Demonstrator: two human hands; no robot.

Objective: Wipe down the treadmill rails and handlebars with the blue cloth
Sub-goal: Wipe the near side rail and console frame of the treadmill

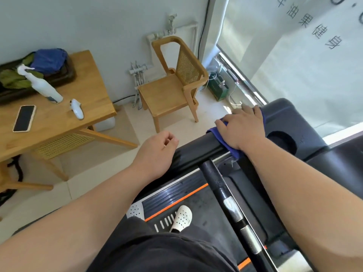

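On the rail, the right hand presses the cloth flat, fingers straight; the left hand hovers beside it, loosely curled, empty.

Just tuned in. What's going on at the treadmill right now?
A person stands on the black treadmill belt. Their right hand lies flat on a blue cloth and presses it onto the black padded side handrail, close to the dark grey console. The left hand hangs loosely curled by the rail's near end and holds nothing. A white spray bottle stands untouched on the wooden table off to the left.
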